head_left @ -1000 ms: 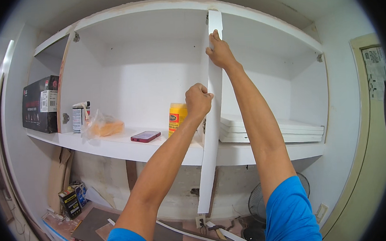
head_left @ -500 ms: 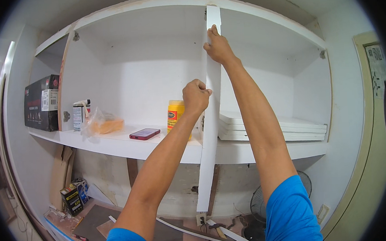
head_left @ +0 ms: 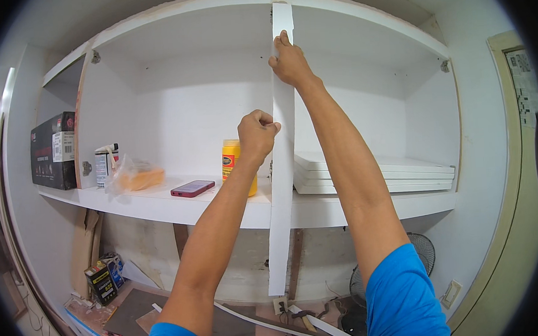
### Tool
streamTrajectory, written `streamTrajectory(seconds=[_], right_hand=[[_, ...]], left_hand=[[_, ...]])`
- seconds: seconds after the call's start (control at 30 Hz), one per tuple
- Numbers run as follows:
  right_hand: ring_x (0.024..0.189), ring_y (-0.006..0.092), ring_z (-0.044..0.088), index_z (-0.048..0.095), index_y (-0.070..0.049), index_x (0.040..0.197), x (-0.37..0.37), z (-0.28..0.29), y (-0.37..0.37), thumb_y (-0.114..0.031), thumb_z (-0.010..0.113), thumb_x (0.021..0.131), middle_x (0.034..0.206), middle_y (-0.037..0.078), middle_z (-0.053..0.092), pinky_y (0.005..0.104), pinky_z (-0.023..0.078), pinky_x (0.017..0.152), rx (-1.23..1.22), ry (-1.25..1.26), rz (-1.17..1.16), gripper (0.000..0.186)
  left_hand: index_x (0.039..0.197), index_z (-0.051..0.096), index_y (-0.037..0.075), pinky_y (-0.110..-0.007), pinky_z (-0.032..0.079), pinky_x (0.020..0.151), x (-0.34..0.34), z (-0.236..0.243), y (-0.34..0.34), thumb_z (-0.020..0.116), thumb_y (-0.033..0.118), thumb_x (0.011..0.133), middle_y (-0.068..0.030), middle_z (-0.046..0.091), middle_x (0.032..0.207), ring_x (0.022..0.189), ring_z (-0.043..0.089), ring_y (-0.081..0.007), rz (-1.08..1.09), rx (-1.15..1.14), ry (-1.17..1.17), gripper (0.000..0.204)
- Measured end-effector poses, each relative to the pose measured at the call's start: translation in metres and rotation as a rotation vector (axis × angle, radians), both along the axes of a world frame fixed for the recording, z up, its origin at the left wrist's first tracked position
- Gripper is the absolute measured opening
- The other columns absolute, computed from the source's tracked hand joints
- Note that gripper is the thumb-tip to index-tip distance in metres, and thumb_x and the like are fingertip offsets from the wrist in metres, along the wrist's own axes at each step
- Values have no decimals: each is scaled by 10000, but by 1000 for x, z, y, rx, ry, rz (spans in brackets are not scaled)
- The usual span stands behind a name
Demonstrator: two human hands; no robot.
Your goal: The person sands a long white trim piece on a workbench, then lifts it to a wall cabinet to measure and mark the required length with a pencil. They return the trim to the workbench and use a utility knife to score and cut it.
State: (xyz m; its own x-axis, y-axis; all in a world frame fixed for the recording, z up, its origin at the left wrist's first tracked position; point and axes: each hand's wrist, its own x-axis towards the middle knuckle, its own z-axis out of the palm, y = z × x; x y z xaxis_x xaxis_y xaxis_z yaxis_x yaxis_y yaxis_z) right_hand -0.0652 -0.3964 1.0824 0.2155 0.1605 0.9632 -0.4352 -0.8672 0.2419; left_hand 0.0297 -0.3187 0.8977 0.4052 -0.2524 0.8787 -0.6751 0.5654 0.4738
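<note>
A long white laminate strip [head_left: 280,247] runs down the front edge of the cabinet's middle upright, and its lower end hangs below the shelf. High on the strip, my right hand [head_left: 290,62] presses with fingers stretched upward and the thumb apart at its left edge. Lower down, my left hand [head_left: 259,135] is closed in a pinch at the strip's left edge. Behind my left forearm stands a yellow tub [head_left: 230,155], partly hidden.
The white cabinet shelf [head_left: 135,204] bears a phone [head_left: 192,188], a bagged orange sponge-like block [head_left: 140,178], a can [head_left: 104,166] and stacked white panels [head_left: 374,177]. A black box [head_left: 52,150] sits far left. Below are a fan [head_left: 421,254], tins [head_left: 100,282] and loose strips [head_left: 260,322].
The cabinet and both arms appear slightly farther left in view. Both hands keep about the same places on the strip.
</note>
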Motion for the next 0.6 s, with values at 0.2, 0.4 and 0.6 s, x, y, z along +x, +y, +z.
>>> streamTrajectory(seconds=[0.2, 0.4, 0.6], right_hand=[[1404, 593, 456, 382, 64, 1574, 2, -2, 2, -187, 636, 937, 1701, 280, 280, 531, 380, 1229, 17, -5, 22, 731], [1391, 596, 468, 382, 61, 1575, 0, -3, -1, -197, 638, 957, 1702, 270, 285, 547, 390, 1218, 4, -11, -4, 717], [1404, 547, 488, 399, 43, 1581, -3, -4, 2, -231, 602, 979, 1700, 259, 306, 527, 361, 1235, 13, 3, -68, 691]], left_hand=[[941, 685, -55, -282, 504, 551, 2, -2, -1, 762, -3, 871, -71, 664, 763, 619, 603, -121, -55, -57, -35, 116], [950, 659, -39, -278, 474, 541, 2, -2, -3, 752, -14, 867, -52, 631, 756, 596, 564, -115, -151, -35, -5, 127], [931, 642, -34, -298, 473, 569, -4, -2, -6, 755, 49, 874, -54, 621, 792, 651, 561, -124, -67, -75, -22, 151]])
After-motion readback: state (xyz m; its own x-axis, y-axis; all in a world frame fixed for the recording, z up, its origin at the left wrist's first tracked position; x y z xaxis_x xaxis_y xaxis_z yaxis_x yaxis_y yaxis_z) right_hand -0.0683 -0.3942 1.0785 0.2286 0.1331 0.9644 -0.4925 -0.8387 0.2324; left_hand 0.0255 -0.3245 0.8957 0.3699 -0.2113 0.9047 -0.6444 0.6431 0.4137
